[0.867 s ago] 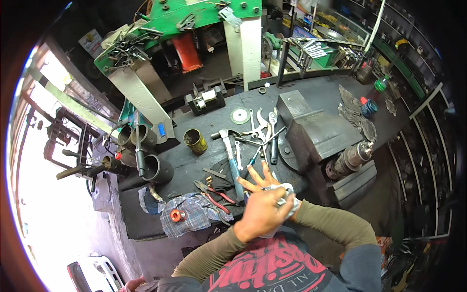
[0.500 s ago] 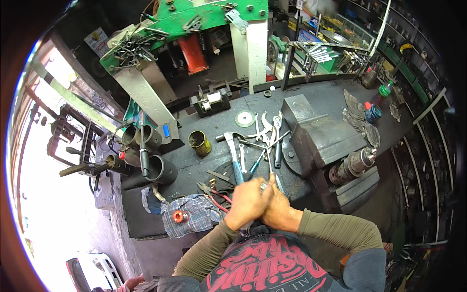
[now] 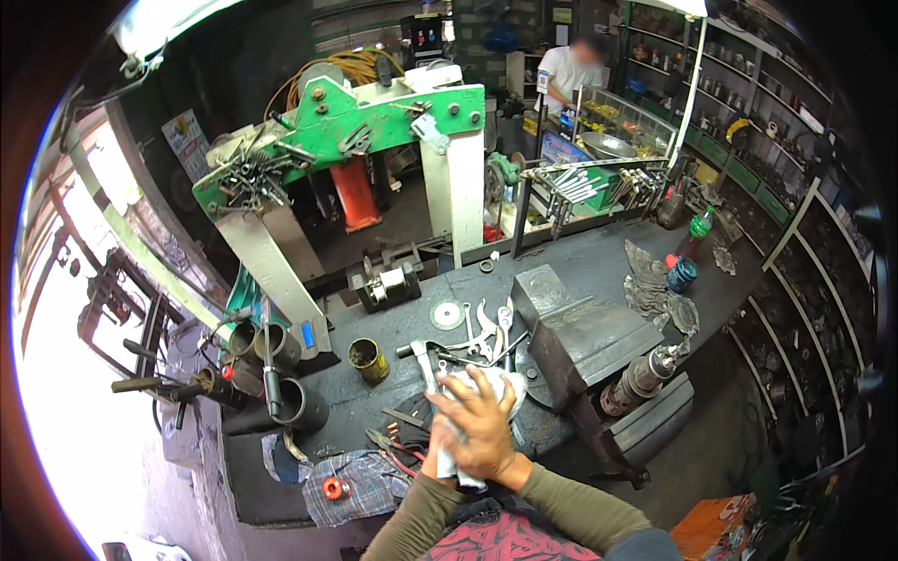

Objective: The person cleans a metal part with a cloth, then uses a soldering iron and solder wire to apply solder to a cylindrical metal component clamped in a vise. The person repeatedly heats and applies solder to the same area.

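My right hand (image 3: 482, 425) is raised over the bench with spread fingers, against a crumpled white cloth (image 3: 505, 391). My left hand (image 3: 436, 458) is behind it, gripping the cloth, partly hidden. Around them on the dark bench (image 3: 337, 411) lie a hammer (image 3: 420, 353), several wrenches (image 3: 485, 329), red-handled pliers (image 3: 383, 441), a grinding disc (image 3: 447, 313), a yellow can (image 3: 368, 360) and a plaid rag (image 3: 337, 505) under a red round part (image 3: 335, 488).
A bulky vise (image 3: 589, 337) with a cylindrical part (image 3: 636, 388) stands right. Metal tubes (image 3: 290, 397) with tools stand left. A green press (image 3: 346, 131) rises behind. Bottles (image 3: 692, 234) stand far right. A co-worker in a white shirt (image 3: 566, 75) is beyond the tool rack.
My hands shifted from left fingers spread, through clasped together, to right fingers spread over the cloth. The view tilted upward, bringing the co-worker more into sight.
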`<action>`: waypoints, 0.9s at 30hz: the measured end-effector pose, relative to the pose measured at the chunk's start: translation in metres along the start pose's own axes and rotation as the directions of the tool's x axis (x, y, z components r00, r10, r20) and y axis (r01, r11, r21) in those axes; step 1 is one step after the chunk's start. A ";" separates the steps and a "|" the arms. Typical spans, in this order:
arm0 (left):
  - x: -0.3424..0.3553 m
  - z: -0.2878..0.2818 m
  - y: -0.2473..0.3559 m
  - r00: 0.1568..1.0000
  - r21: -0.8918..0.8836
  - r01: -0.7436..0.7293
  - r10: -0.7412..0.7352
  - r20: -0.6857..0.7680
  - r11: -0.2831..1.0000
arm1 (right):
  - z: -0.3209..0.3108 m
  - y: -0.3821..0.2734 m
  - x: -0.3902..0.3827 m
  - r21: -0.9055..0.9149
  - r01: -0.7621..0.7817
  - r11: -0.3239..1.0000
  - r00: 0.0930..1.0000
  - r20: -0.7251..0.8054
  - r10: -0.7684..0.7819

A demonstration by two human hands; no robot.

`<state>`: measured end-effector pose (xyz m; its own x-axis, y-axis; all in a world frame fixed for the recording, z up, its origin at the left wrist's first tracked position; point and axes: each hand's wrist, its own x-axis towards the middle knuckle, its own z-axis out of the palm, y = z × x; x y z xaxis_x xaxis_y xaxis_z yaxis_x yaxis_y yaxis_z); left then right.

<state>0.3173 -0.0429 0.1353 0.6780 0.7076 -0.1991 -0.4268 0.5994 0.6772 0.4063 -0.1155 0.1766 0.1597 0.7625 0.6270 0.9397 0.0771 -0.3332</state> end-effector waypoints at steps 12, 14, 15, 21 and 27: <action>0.041 -0.001 -0.001 0.972 -0.497 0.151 -0.036 0.233 0.855 | 0.028 0.045 -0.012 0.860 -0.482 0.171 0.813 0.365 0.454; 0.048 -0.012 -0.017 0.996 -0.250 0.084 -0.088 -0.006 0.965 | 0.025 0.019 -0.016 0.825 -0.480 0.299 0.816 0.296 0.496; 0.046 -0.013 -0.026 0.994 -0.149 0.051 -0.065 -0.086 0.988 | 0.026 0.012 -0.016 0.826 -0.491 0.276 0.802 0.305 0.514; 0.009 -0.026 -0.035 0.932 0.698 -0.316 0.347 0.102 0.643 | 0.018 0.037 -0.024 0.411 -0.303 0.860 0.927 -0.084 0.367; -0.064 -0.117 -0.028 0.966 0.836 0.031 0.199 -0.166 0.548 | 0.008 0.105 -0.040 -0.337 -0.254 0.907 0.867 0.337 0.368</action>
<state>0.2160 -0.0613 0.0462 0.4706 0.8648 -0.1750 0.2869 0.0376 0.9572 0.4960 -0.1325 0.1111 0.3823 0.9057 0.1832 0.9133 -0.3402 -0.2240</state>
